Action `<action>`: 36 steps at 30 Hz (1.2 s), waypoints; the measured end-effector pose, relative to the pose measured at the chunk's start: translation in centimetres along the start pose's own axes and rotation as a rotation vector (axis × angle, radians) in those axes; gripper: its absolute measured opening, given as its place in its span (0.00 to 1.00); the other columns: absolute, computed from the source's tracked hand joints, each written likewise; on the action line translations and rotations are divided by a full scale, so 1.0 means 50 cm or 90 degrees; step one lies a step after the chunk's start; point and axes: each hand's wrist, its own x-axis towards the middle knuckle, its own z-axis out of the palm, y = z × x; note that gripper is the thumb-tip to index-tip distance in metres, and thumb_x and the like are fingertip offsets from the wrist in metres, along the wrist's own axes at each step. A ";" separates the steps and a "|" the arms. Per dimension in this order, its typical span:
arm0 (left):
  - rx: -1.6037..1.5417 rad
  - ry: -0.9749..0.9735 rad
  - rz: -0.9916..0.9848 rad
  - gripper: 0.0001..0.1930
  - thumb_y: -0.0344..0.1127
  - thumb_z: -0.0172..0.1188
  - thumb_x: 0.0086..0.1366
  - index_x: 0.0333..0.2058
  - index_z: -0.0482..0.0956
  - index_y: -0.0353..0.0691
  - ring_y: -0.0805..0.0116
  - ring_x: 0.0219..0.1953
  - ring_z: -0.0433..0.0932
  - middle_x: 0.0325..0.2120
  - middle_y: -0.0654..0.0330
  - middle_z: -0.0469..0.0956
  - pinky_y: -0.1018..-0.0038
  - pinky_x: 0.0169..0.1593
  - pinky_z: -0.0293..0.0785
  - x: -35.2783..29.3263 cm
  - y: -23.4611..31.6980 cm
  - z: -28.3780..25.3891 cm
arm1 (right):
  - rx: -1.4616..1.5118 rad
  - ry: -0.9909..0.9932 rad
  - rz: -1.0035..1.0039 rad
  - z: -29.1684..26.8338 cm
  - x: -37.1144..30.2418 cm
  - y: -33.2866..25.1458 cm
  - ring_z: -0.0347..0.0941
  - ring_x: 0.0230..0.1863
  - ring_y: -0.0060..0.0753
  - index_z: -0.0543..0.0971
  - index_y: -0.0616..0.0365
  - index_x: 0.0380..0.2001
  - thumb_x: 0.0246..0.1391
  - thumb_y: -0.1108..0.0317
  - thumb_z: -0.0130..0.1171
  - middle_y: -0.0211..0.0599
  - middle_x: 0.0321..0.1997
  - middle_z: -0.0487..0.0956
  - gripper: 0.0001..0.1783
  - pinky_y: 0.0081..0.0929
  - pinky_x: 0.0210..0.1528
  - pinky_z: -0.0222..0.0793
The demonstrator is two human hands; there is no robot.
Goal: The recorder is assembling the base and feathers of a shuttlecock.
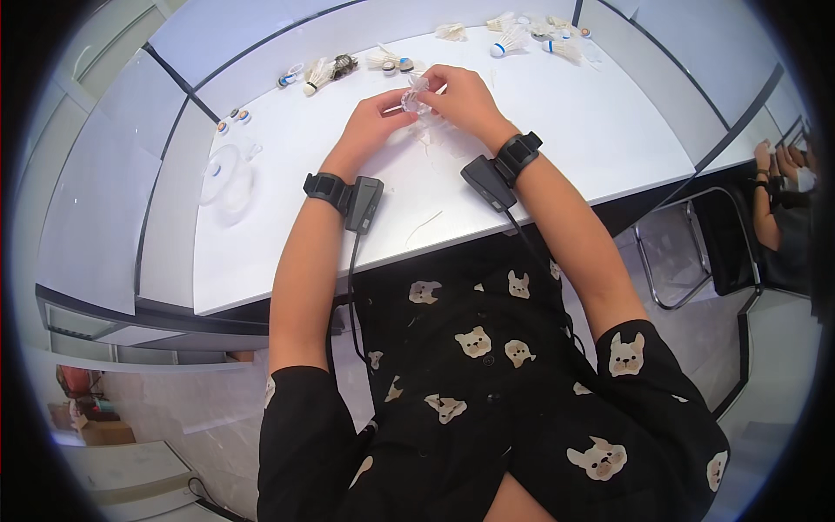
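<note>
Over the far middle of the white table (574,130), my two hands meet around a small, clear, crumpled-looking plastic piece (412,99); its exact kind is not clear. My left hand (376,122) has its fingers closed on the piece's left side. From the right, my right hand (459,97) pinches its upper part between thumb and fingers. Whitish scraps (428,135) lie on the tabletop just below the hands. Beyond them stand shuttlecock corks (404,65) and some feathers.
Shuttlecocks (507,45) and loose parts line the table's back edge beneath a partition. At left are clear round plastic items (224,174) and several corks (223,127). A thread (424,226) lies near the front edge. A chair (687,252) and another person's arm (764,196) are at right.
</note>
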 end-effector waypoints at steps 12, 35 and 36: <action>0.010 -0.009 0.026 0.24 0.33 0.64 0.63 0.58 0.76 0.34 0.65 0.54 0.77 0.52 0.56 0.79 0.72 0.58 0.70 -0.005 -0.009 0.002 | 0.031 -0.004 0.018 0.002 -0.005 -0.005 0.81 0.33 0.39 0.84 0.55 0.38 0.50 0.55 0.66 0.38 0.32 0.85 0.16 0.34 0.38 0.75; 0.062 0.024 0.046 0.25 0.37 0.67 0.61 0.56 0.76 0.36 0.61 0.49 0.81 0.49 0.50 0.80 0.72 0.52 0.75 0.005 -0.017 0.003 | 0.023 -0.011 0.053 -0.007 -0.014 -0.004 0.82 0.31 0.37 0.83 0.56 0.36 0.52 0.54 0.64 0.40 0.30 0.85 0.17 0.30 0.38 0.76; 0.064 0.022 0.049 0.25 0.37 0.67 0.61 0.56 0.76 0.36 0.61 0.49 0.81 0.49 0.50 0.80 0.72 0.52 0.75 0.005 -0.016 0.002 | 0.043 -0.025 0.057 -0.007 -0.014 -0.005 0.81 0.27 0.32 0.82 0.58 0.38 0.53 0.57 0.65 0.39 0.30 0.84 0.16 0.27 0.34 0.76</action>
